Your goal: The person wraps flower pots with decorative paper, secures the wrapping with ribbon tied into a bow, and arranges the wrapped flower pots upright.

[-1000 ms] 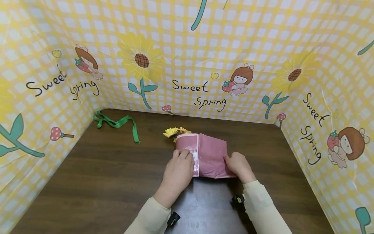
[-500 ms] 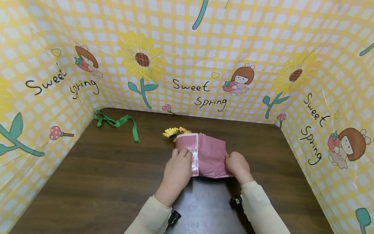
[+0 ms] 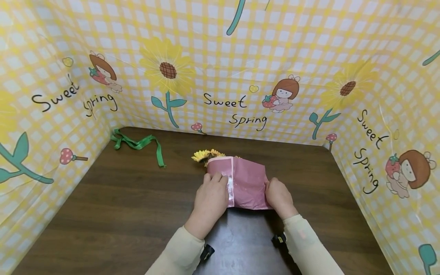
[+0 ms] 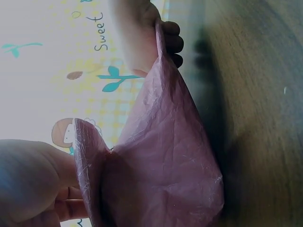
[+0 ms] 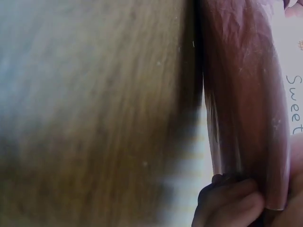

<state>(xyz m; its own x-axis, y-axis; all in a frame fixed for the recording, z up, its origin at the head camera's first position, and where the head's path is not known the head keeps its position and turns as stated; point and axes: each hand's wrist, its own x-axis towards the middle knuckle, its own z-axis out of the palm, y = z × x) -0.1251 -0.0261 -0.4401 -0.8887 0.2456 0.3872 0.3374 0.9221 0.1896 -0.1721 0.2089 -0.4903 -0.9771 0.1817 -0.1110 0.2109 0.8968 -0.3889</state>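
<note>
Pink wrapping paper (image 3: 250,183) with a white-edged fold stands in the middle of the table, wrapped around yellow artificial sunflowers (image 3: 201,155) whose heads show behind its upper left edge. Its stems are hidden inside. My left hand (image 3: 211,196) grips the folded left flap, fingers bent over the shiny part. My right hand (image 3: 280,194) pinches the paper's right edge between thumb and curled fingers. In the left wrist view the paper (image 4: 161,170) gapes at its lower opening, stretched between both hands. The right wrist view has the fingers (image 5: 232,203) against the paper's edge.
A crumpled green ribbon (image 3: 139,143) lies at the back left of the dark wooden table (image 3: 103,214). Yellow checked cloth (image 3: 223,68) with printed flowers walls the table at the back and both sides.
My right hand has shifted slightly left and its fingers have drawn in on the paper's right edge. The left hand has moved a touch to the right; the ribbon stays put.
</note>
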